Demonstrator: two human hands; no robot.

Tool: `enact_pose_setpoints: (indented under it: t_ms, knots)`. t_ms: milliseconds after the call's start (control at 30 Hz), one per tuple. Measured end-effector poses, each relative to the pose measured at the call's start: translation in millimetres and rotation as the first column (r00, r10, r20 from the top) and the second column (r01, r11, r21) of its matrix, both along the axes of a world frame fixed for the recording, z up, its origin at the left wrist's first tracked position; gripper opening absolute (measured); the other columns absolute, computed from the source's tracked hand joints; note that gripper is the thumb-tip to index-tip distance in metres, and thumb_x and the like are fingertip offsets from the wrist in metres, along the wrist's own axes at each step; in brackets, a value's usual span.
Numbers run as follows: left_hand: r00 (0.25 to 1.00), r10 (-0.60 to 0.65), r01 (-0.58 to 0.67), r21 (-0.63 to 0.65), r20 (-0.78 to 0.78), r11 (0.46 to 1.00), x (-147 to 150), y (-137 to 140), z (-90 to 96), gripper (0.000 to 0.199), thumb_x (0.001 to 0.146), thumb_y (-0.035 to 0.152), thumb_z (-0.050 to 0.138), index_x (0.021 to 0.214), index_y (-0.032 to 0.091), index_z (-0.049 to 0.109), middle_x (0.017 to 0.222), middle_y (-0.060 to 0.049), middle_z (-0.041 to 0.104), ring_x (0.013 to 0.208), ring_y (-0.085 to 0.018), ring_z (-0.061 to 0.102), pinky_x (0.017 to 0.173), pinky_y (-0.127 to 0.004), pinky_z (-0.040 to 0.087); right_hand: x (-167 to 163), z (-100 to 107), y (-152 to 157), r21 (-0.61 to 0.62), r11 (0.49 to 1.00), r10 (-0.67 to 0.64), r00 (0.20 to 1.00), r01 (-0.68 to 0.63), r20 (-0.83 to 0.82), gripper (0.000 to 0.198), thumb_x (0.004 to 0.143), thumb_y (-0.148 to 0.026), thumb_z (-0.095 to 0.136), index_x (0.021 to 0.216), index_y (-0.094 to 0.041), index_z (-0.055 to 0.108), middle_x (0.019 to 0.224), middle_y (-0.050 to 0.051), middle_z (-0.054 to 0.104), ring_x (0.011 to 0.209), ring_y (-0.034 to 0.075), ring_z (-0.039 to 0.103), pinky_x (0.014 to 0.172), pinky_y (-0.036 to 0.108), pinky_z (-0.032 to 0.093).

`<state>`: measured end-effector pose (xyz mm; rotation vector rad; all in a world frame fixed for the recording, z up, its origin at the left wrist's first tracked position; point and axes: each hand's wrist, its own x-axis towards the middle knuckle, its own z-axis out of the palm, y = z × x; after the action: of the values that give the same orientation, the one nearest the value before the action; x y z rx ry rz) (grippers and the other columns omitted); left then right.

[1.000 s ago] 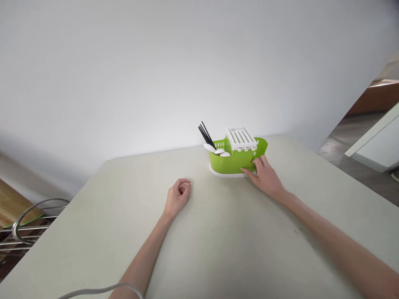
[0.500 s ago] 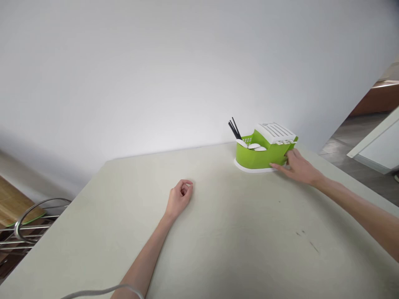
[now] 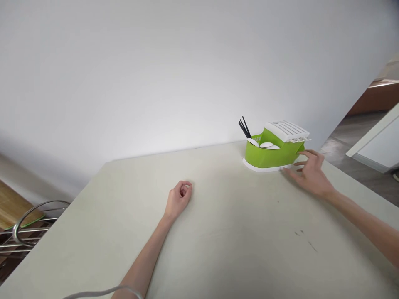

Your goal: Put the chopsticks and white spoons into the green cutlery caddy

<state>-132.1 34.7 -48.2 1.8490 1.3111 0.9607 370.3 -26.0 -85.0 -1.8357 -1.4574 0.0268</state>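
Note:
At the back right of the table stands a green and white utensil holder (image 3: pixel 271 157) with a slotted white top and a white base. Several black chopsticks (image 3: pixel 245 128) lean out of its left end, and white spoons (image 3: pixel 267 145) show over its rim. My right hand (image 3: pixel 311 171) is at the holder's right end, fingers spread, fingertips close to its side and base; whether they touch it I cannot tell. My left hand (image 3: pixel 180 195) rests on the tabletop with its fingers curled in, and nothing shows inside the curl.
The pale table (image 3: pixel 218 224) meets a white wall (image 3: pixel 174 83) at the back. Left of the table are a metal rack (image 3: pixel 28 232) and a wooden board (image 3: pixel 15 203). A grey cable (image 3: pixel 96 292) crosses my left forearm at the bottom.
The utensil holder has shifted to the right along the back of the table. My right hand has moved right and its fingers have spread away from the holder. My left hand stays put.

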Motion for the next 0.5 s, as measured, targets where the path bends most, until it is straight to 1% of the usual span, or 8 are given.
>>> enact_pose_setpoints:
  t_ms: [67,100,133,200,233,333,400,500]
  knots:
    - [1.0,-0.003,0.003,0.005,-0.005,1.0,-0.1,-0.1,0.4,0.027,0.093,0.046,0.056,0.101,0.021,0.063,0.065,0.006,0.048,0.059,-0.013,0.041,0.058,-0.026,0.035,-19.2,-7.8,-10.0,0.061,0.99,-0.113,0.971,0.129,-0.213,0.084,0.075,-0.049,0.076,0.143,-0.02,0.035,0.156,0.026,0.025,0.095,0.024,0.07,0.081,0.038,0.058]
    - [1.0,-0.004,0.004,0.008,-0.01,1.0,0.0,-0.3,0.8,0.027,0.094,0.046,0.056,0.101,0.021,0.063,0.065,0.006,0.048,0.059,-0.013,0.041,0.058,-0.026,0.035,-28.6,-10.9,-14.4,0.058,0.985,-0.145,0.958,0.164,-0.247,0.076,0.077,-0.046,0.072,0.14,-0.018,0.038,0.154,0.026,0.03,0.092,0.024,0.07,0.079,0.039,0.058]
    - [1.0,-0.003,0.003,0.009,-0.017,1.0,0.0,-0.6,1.2,0.027,0.094,0.046,0.055,0.101,0.021,0.063,0.065,0.005,0.048,0.059,-0.013,0.041,0.058,-0.026,0.035,-37.7,-13.3,-18.3,0.046,0.985,-0.15,0.953,0.168,-0.262,0.063,0.08,-0.044,0.066,0.134,-0.018,0.044,0.146,0.024,0.042,0.09,0.024,0.07,0.077,0.039,0.058]
    - [1.0,-0.001,0.001,0.009,-0.028,1.0,0.3,-1.3,2.4,0.028,0.095,0.047,0.054,0.101,0.021,0.063,0.065,0.005,0.048,0.059,-0.013,0.041,0.058,-0.026,0.035,-55.6,-15.0,-25.0,-0.006,0.995,-0.102,0.957,0.104,-0.27,0.032,0.085,-0.042,0.057,0.109,-0.021,0.061,0.118,0.013,0.067,0.086,0.025,0.069,0.078,0.039,0.056]
    - [0.999,-0.001,0.001,0.009,-0.032,1.0,0.6,-1.7,3.0,0.028,0.095,0.047,0.054,0.101,0.021,0.063,0.065,0.005,0.048,0.059,-0.013,0.041,0.058,-0.026,0.035,-64.6,-14.3,-28.0,-0.035,0.998,-0.052,0.961,0.044,-0.271,0.024,0.086,-0.04,0.054,0.098,-0.023,0.065,0.107,0.009,0.072,0.085,0.024,0.069,0.079,0.038,0.055]
    - [0.999,-0.007,0.008,0.018,-0.044,1.0,1.6,-3.4,4.2,0.028,0.095,0.047,0.054,0.101,0.021,0.063,0.065,0.005,0.048,0.059,-0.013,0.042,0.058,-0.025,0.035,-89.9,-7.1,-35.8,-0.101,0.983,0.118,0.954,-0.15,-0.274,0.019,0.087,-0.036,0.053,0.086,-0.026,0.07,0.084,0.002,0.074,0.073,0.021,0.066,0.069,0.032,0.052]
    - [0.998,-0.015,0.017,0.028,-0.059,0.999,2.3,-4.8,4.4,0.028,0.096,0.047,0.053,0.101,0.021,0.063,0.066,0.005,0.049,0.059,-0.013,0.043,0.057,-0.026,0.036,-102.5,-1.1,-39.6,-0.163,0.944,0.245,0.941,-0.287,-0.234,0.022,0.087,-0.033,0.051,0.081,-0.027,0.071,0.079,0.001,0.074,0.07,0.021,0.064,0.065,0.032,0.05]
    - [0.994,-0.03,0.035,0.048,-0.106,0.998,3.1,-6.9,3.3,0.028,0.097,0.047,0.052,0.102,0.022,0.063,0.066,0.004,0.051,0.058,-0.013,0.044,0.057,-0.026,0.037,-111.1,4.5,-42.7,-0.17,0.939,0.266,0.943,-0.301,-0.201,0.024,0.087,-0.032,0.049,0.079,-0.027,0.071,0.082,0.001,0.076,0.07,0.022,0.065,0.063,0.033,0.049]
